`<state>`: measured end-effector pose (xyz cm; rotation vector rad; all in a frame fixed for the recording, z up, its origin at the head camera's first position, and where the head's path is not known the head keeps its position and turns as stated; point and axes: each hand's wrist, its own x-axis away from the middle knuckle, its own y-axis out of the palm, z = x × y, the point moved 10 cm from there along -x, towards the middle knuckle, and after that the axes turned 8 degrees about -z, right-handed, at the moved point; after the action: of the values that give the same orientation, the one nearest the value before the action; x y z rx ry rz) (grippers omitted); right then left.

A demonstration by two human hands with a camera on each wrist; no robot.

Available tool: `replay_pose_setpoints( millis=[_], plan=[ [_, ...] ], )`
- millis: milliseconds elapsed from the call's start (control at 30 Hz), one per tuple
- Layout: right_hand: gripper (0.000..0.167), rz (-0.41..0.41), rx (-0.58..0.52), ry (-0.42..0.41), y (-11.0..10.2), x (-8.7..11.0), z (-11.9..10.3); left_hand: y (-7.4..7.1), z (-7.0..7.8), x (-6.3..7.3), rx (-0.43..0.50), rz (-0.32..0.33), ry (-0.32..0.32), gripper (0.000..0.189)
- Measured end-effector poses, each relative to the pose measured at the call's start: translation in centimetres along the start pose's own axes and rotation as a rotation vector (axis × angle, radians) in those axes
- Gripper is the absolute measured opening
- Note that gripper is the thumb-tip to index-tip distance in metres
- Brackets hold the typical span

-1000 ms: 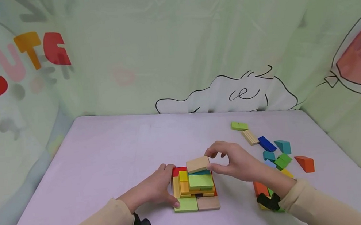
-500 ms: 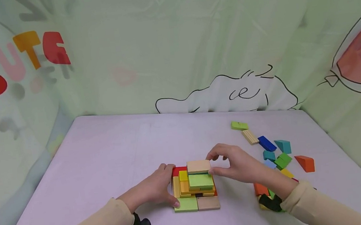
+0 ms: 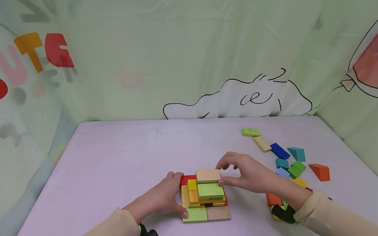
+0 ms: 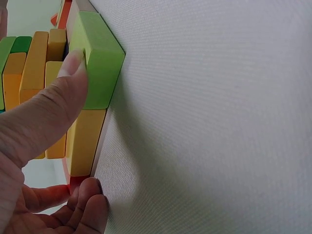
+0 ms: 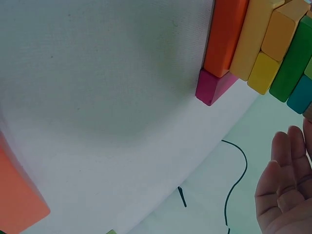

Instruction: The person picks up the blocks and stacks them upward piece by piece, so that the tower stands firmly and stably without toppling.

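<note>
A stepped stack of coloured wooden blocks [image 3: 193, 197] stands on the table. On its top lies a plain wood block [image 3: 208, 176], level, above a light green block [image 3: 210, 190]. My right hand [image 3: 246, 170] holds the plain block's right end, thumb at the near corner and index finger at the far one. On the left, my left hand [image 3: 158, 196] grips the stack's base. Its thumb presses a lower green block [image 4: 100, 63], while its fingers reach the red block [image 3: 188, 180] at the back. Other right fingers [image 5: 283, 151] are bent in the right wrist view.
Loose blocks lie to the right, among them a dark blue block [image 3: 279, 150], an orange wedge [image 3: 320, 172] and a light green block [image 3: 251, 132]. Several more sit under the right forearm [image 3: 291, 191]. Printed fabric [image 3: 127, 55] walls the table's back and sides.
The plain wood block was tilted a second ago and now lies level on top. My right hand has come slightly down with it. The left hand has stayed in place.
</note>
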<state>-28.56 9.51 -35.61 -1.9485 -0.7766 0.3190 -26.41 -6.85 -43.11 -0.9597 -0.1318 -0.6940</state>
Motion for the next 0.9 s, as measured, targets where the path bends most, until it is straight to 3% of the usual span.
replay_pose_setpoints(
  millis=[300, 467, 667, 800, 900],
  plan=[
    [0.034, 0.009, 0.005, -0.009, -0.2, 0.2, 0.1, 0.1, -0.1, -0.1, -0.011, -0.003, 0.002, 0.108],
    [0.036, 0.095, 0.022, 0.019, -2.6, 0.6, 1.6, 0.0, -0.2, -0.1, -0.012, -0.003, -0.001, 0.108],
    [0.038, 0.185, 0.043, 0.229, -7.1, 0.9, 9.9, -0.1, -0.2, 0.0, -0.020, -0.002, -0.005, 0.108],
    [0.039, 0.099, 0.104, 0.388, -7.7, 1.4, 15.5, 0.0, -0.2, 0.0, -0.011, -0.009, 0.003, 0.108],
    [0.042, -0.011, 0.164, 0.466, -7.1, 1.9, 17.9, 0.2, -0.2, -0.1, -0.003, -0.012, 0.007, 0.108]
  ],
)
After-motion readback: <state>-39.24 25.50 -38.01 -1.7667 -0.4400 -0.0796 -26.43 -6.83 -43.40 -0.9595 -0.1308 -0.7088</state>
